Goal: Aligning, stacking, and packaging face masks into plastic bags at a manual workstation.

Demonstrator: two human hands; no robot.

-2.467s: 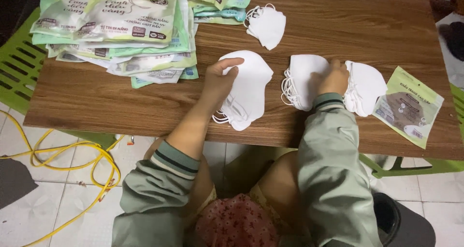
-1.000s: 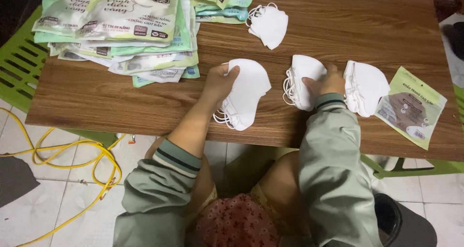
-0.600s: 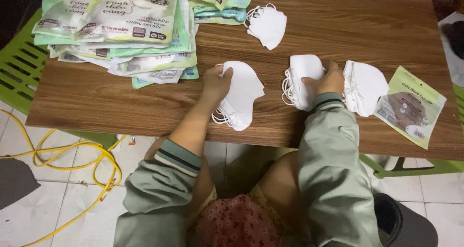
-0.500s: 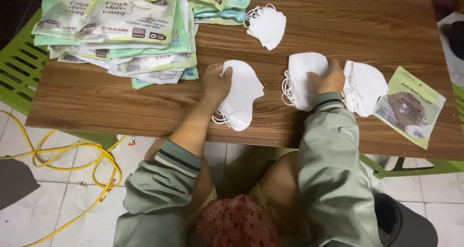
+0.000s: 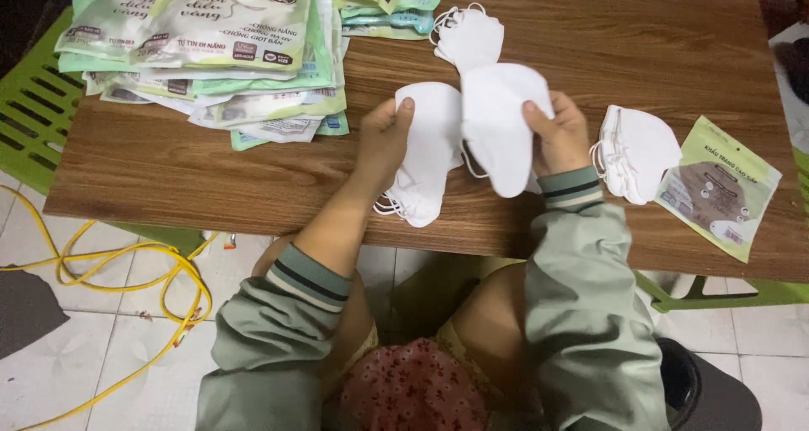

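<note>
Now the left hand presses a stack of white masks near the table's front edge, fingers curled over its rim. Just beside it, the right hand pinches 1 white mask, lifted and overlapping the stack. Green packets crowd the far left corner.

Both arms reaching up from the bottom of the frame toward the middle, grey-green sleeves, left one pushed up past the forearm. Left hand curled, thumb up on top. Right hand just right of centre, fingers pinched shut, thumb forward.
</note>
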